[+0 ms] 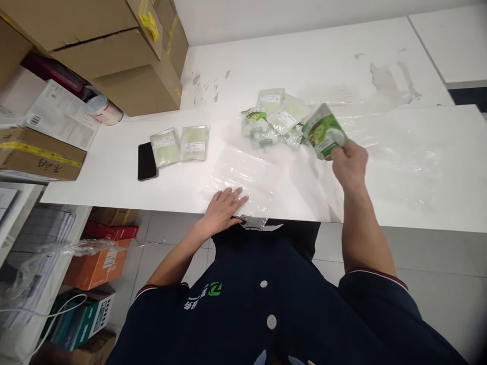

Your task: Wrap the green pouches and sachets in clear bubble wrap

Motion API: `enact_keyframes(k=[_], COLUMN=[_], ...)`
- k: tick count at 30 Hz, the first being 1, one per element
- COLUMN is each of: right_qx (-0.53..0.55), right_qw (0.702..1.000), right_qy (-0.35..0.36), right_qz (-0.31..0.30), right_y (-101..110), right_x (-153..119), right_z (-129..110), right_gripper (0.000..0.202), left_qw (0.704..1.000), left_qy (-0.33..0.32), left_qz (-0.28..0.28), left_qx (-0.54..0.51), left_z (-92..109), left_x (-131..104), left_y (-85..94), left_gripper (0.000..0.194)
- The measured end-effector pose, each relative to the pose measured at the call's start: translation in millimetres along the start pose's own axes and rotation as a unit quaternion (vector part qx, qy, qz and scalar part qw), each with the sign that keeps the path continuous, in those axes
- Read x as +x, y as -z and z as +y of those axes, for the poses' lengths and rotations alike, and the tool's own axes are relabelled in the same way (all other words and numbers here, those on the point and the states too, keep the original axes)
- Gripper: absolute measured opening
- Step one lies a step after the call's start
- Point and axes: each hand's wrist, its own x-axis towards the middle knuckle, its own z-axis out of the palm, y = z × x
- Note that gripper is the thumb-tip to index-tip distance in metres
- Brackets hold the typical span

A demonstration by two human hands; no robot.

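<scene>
A glossy green pouch with a kiwi picture is pinched at its lower edge by the fingers of the right hand, above the white table. A thin clear plastic sheet is pressed flat by the left hand, fingers spread. 2 pale packets are seen beside a black phone; cardboard boxes are stacked behind.

we see glossy printed plastic pouch | clear crinkled plastic sheet | smooth matt white table | glossy black phone | matt brown cardboard boxes
</scene>
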Motion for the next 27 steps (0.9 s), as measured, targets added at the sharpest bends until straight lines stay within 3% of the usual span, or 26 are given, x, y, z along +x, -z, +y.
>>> enact_keyframes(k=[3, 5, 7, 9, 12, 14, 16, 20, 27], right_qx=[0.116, 0.119, 0.076, 0.022, -0.021, -0.031, -0.038, -0.04, -0.046], right_qw=[0.99, 0.985, 0.986, 0.973, 0.908, 0.858, 0.832, 0.822, 0.803], right_qy=[0.031, 0.089, 0.147, 0.213, 0.327, 0.394, 0.428, 0.443, 0.453], right_qz=[0.08, 0.092, 0.033, -0.084, -0.261, -0.328, -0.35, -0.355, -0.383], right_y=[15, 17, 10, -3, -24, -32, -33, -22, -11], right_x=[-15, -34, -56, -77, -97, -102, -103, -104, -124], right_z=[-5, -14, -23, -27, -16, -2, 10, 16, 8], right_gripper=[0.031, 0.031, 0.033, 0.035, 0.041, 0.045, 0.047, 0.046, 0.065], left_qw=[1.0, 1.0, 0.997, 0.991, 0.981, 0.977, 0.972, 0.967, 0.984], left_qy=[0.014, 0.008, -0.001, 0.004, 0.03, 0.043, 0.054, 0.074, 0.022], left_qz=[0.001, 0.017, 0.053, 0.099, 0.153, 0.178, 0.2, 0.228, 0.154], left_qx=[0.001, -0.021, -0.058, -0.094, -0.113, -0.11, -0.109, -0.083, -0.09], left_z=[9, 13, 16, 18, 21, 22, 21, 18, 15], left_x=[3, 8, 13, 16, 16, 14, 12, 12, 16], left_y=[4.5, 5.2, 2.6, -2.9, -14.8, -23.3, -30.6, -36.9, -28.8], left_gripper=[0.073, 0.067, 0.059, 0.042, 0.027, 0.025, 0.024, 0.02, 0.029])
